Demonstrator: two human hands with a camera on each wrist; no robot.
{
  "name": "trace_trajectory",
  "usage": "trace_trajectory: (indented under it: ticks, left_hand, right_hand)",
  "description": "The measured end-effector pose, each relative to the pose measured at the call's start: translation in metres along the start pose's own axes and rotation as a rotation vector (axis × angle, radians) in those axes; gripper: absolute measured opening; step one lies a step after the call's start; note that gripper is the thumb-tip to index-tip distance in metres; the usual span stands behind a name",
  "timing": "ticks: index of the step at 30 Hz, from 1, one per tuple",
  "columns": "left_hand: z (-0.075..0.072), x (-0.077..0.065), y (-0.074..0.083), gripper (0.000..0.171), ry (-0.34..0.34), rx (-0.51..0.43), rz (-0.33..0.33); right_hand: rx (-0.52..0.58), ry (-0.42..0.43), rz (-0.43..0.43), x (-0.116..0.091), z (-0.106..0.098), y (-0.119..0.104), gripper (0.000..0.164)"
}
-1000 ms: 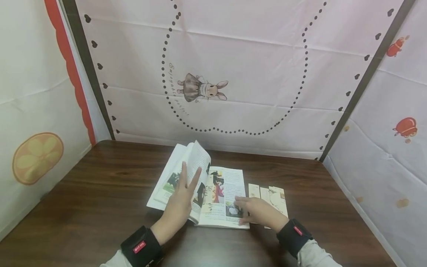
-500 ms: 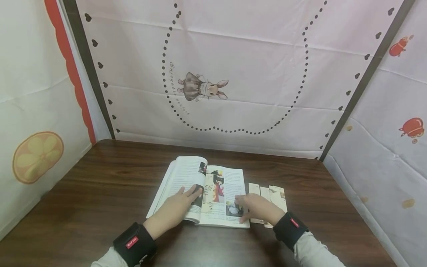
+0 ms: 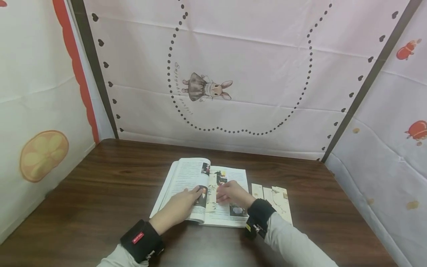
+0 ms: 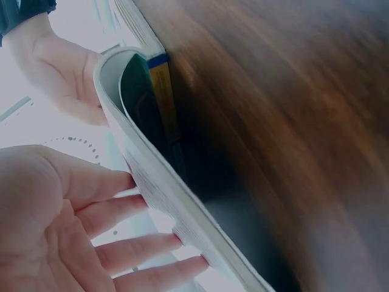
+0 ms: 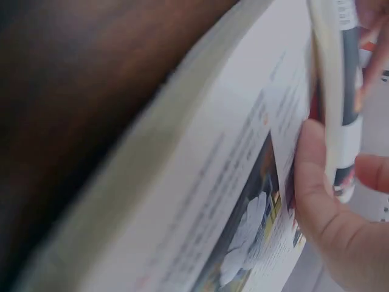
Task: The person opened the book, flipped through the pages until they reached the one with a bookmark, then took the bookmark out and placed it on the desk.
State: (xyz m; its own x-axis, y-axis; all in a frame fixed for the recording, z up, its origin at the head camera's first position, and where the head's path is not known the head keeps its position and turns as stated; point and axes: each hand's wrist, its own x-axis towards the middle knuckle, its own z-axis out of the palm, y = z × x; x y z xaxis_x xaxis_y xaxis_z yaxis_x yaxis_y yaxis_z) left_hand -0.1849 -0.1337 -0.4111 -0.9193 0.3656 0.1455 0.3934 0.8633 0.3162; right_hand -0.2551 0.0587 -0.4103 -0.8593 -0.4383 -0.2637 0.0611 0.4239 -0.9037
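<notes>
Fingers (image 3: pixel 197 192) of the left hand (image 3: pixel 176 204) lie extended on the left page of an open illustrated book (image 3: pixel 186 174), their tips over a photo beside the fold. The right hand (image 3: pixel 235 193) is over the right page, its fingertips at the edge of a pale floral bookmark (image 3: pixel 211 196) that lies along the fold; the right wrist view is blurred, so I cannot tell whether they pinch it. The book rests on a dark wood-grain worktop (image 3: pixel 86 189), about midway between its left and right edges and near the far edge. The left-hand pages curve up thickly at the fold; the right page carries text and colour photos. Between the book and the worktop's right edge, loose floral bookmarks (image 3: pixel 281 202) lie side by side, partly hidden by the right arm. Each wrist has a black wristband (image 3: pixel 141 241) above a pale sleeve (image 3: pixel 293 241). Past the far edge hangs a pale cloth (image 3: pixel 253 78) printed with dots, hearts and a sideways rabbit (image 3: pixel 207 88) in a skirt.
</notes>
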Motion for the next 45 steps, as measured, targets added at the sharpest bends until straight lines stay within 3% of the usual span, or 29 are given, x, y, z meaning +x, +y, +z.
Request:
trace_trajectory:
  ticks: [7,12,20,24,28,33,38,41,45]
  left_hand:
    - [0.006,0.006,0.004,0.039,0.014,0.033,0.031]
    - [0.007,0.008,0.011,0.035,0.038,0.076,0.038]
    - [0.003,0.007,0.012,0.032,0.071,0.091,0.038]
    - [0.002,0.006,0.008,0.032,0.078,0.100,0.021]
    - [0.002,0.005,0.004,0.033,0.065,0.138,0.009]
    - [0.000,0.004,0.004,0.038,0.020,0.164,-0.003]
    - [-0.001,0.003,0.006,0.037,-0.002,0.185,-0.010]
    - [-0.001,0.004,0.007,0.038,-0.011,0.187,-0.010]
    - [0.000,0.004,0.007,0.038,-0.005,0.188,-0.014]
  right_hand:
    - [-0.183,0.052,-0.001,0.009,0.003,0.000,0.024]
    - [-0.200,0.082,0.031,0.005,-0.008,0.007,0.022]
    - [-0.146,0.095,0.016,-0.026,-0.065,0.026,0.023]
    - [-0.167,0.100,0.033,-0.046,-0.098,0.036,0.030]
    - [-0.209,0.083,0.060,-0.062,-0.118,0.047,0.031]
    - [-0.339,0.141,0.061,-0.071,-0.121,0.059,0.032]
    - [-0.603,0.291,0.030,-0.069,-0.110,0.067,0.045]
    - [-0.721,0.366,0.039,-0.069,-0.107,0.068,0.038]
    - [-0.789,0.395,0.031,-0.069,-0.106,0.065,0.024]
